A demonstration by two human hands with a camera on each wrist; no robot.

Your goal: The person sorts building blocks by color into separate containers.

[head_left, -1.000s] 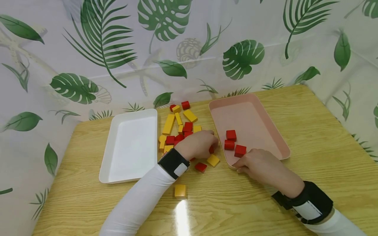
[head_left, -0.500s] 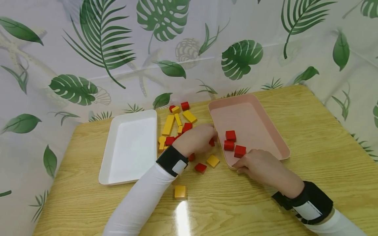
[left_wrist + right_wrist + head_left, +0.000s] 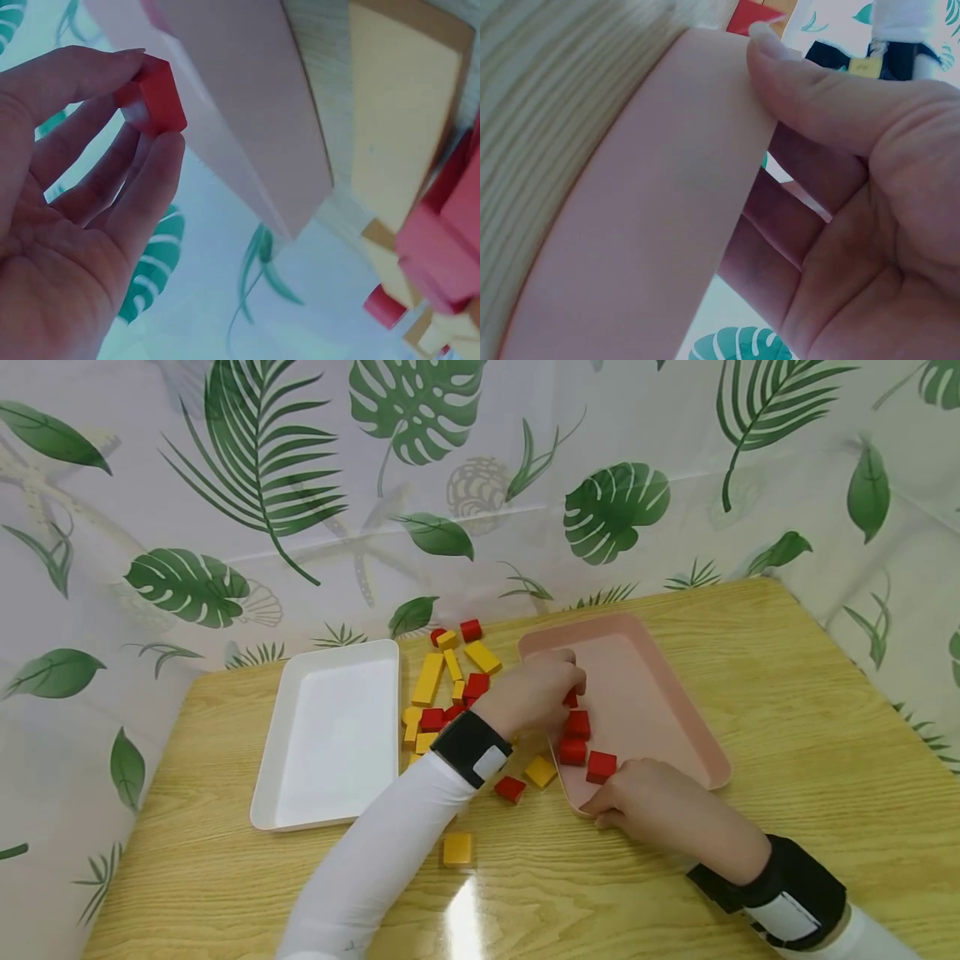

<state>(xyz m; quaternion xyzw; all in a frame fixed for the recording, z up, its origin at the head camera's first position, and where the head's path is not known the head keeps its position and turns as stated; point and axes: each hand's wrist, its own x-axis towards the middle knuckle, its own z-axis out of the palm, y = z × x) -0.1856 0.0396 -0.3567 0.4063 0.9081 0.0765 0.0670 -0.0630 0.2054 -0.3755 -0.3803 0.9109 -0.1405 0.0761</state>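
Your left hand (image 3: 536, 692) pinched a red block (image 3: 154, 97) between thumb and fingers, likely light, stiff and best held by opposite flat faces; to that hand's right, your right hand (image 3: 660, 797) gripped the pink tray (image 3: 676, 697), probably rigid, by its near rim.

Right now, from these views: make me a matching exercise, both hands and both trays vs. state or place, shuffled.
Column 1
1. left hand
2. pink tray
3. right hand
4. white tray

Column 2
A. grips a tray's wall
B. left of the loose blocks in the head view
C. pinches a red block
D. has red cubes lying in it

Pairs: 1-C, 2-D, 3-A, 4-B
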